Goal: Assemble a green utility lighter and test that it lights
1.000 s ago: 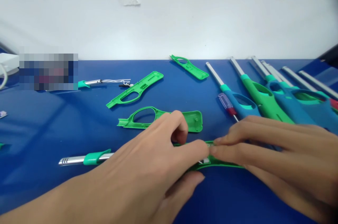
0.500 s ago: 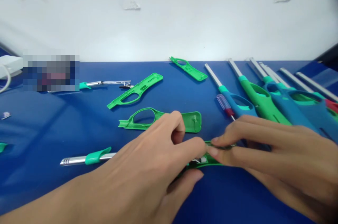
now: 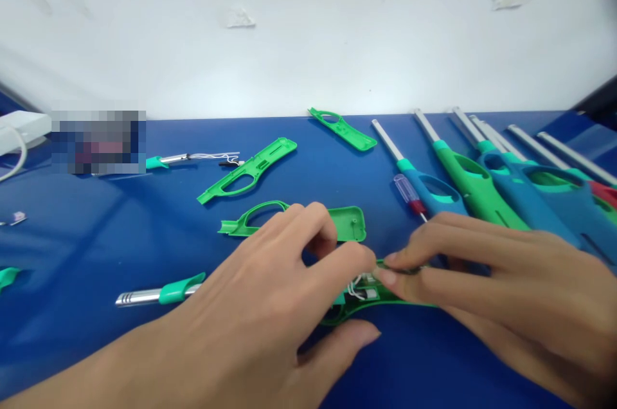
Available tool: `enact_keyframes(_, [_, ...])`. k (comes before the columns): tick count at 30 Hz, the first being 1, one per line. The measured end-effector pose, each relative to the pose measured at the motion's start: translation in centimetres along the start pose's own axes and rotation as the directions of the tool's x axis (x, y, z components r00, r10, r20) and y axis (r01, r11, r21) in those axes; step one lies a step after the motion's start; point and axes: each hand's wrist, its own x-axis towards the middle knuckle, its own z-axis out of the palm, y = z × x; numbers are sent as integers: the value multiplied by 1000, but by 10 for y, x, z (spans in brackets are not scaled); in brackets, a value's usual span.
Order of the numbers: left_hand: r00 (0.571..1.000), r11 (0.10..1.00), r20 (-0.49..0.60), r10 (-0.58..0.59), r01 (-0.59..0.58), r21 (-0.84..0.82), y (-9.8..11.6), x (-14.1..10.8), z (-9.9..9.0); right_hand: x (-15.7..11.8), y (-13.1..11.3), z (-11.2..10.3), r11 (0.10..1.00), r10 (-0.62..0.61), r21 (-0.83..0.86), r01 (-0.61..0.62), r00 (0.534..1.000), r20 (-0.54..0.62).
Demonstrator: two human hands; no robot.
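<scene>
Head view: left hand (image 3: 289, 280) arched, thumb apart, forefinger bent down; right hand (image 3: 501, 280) flat, thumb and forefinger pinching inside green half-shell (image 3: 405, 294) beneath both, white wires (image 3: 357, 289) within it

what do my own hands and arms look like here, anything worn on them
Nothing is worn on either the left hand or the right hand: no glove, ring or bracelet shows. The left forearm is bare too, with no sleeve or watch in view. The nail on the left thumb looks short.
</scene>
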Motion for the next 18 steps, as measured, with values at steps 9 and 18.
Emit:
enact_keyframes(9, [995,995,-11,99,-99,-26,-10,4,-7,-9,1,0,1000,19,5,-19,999,45])
enact_keyframes(18, [986,990,-97,135,-130,57,-8,4,-5,-40,-7,8,996,83,-37,-85,995,-54])
